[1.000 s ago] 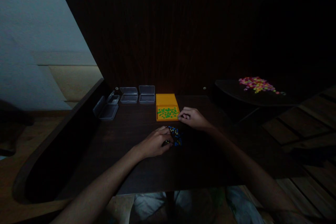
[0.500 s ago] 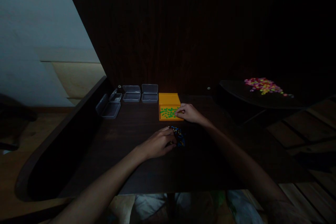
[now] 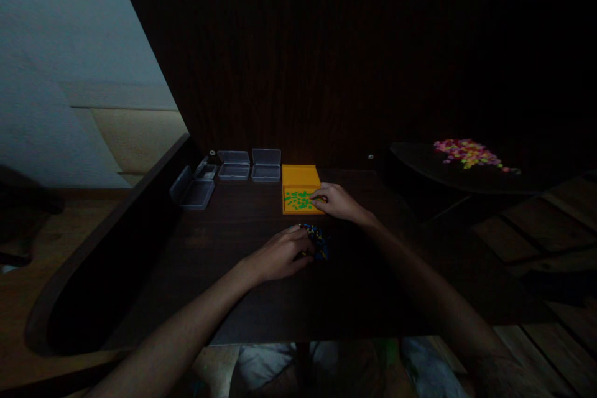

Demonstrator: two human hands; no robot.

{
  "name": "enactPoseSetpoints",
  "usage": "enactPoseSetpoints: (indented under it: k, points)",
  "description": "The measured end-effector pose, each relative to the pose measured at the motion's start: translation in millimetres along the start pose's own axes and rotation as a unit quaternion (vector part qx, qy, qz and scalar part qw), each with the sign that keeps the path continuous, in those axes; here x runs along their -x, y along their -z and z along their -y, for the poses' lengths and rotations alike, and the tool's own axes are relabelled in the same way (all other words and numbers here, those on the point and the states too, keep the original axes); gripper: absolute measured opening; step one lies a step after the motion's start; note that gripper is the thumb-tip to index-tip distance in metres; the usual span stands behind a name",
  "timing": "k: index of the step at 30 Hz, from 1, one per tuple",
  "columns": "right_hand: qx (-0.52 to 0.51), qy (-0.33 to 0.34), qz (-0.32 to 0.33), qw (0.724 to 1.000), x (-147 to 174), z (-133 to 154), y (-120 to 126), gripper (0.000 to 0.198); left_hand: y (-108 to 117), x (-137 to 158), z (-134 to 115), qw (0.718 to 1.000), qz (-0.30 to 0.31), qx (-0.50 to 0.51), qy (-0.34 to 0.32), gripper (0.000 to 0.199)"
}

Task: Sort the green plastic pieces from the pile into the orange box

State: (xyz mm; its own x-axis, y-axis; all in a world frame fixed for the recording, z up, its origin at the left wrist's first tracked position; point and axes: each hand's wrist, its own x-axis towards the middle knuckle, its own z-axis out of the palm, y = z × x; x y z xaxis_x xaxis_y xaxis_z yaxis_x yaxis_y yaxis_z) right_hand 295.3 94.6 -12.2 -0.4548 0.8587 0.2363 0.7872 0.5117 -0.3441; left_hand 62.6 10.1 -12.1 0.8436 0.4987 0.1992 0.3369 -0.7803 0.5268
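An open yellow box [image 3: 305, 175] stands on the dark table with its lid tilted back. Many small green pieces [image 3: 298, 200] lie scattered in its tray. My right hand [image 3: 339, 201] is over the tray's right side, thumb and forefinger pinched together; whatever is between them is too small to make out. Nearer to me, my left hand [image 3: 285, 253] rests at the left edge of a pile of small blue, yellow and dark pieces [image 3: 320, 244]. Its fingers curve over the pile, with the thumb apart from them, and cover part of it.
Several clear plastic boxes [image 3: 234, 172] with raised lids stand left of the yellow box. A raised side panel [image 3: 107, 249] bounds the table on the left. On a dark curved surface [image 3: 410, 168] at right lies a heap of pink, yellow and purple pieces [image 3: 471, 153].
Both hands stay almost in place. The fingers of my right hand have shifted very slightly at the tray; the boxes and piles look the same.
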Motion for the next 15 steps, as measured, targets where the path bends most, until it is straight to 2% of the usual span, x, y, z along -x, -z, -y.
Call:
enactPoseSetpoints:
  k: [7,12,15]
  points:
    - [-0.071,0.038,-0.02,0.997,12.6,12.6,8.7,0.015,10.3,0.5,-4.4,1.0,0.005,-0.001,0.012,0.014]
    - [-0.166,0.12,0.039,0.978,37.8,37.0,19.3,0.014,10.9,1.6,-1.2,1.0,0.003,-0.013,0.012,0.013]
    - [-0.188,0.15,0.061,0.969,55.3,51.9,21.6,0.01,9.8,2.2,1.1,1.0,0.0,-0.017,0.012,0.013]
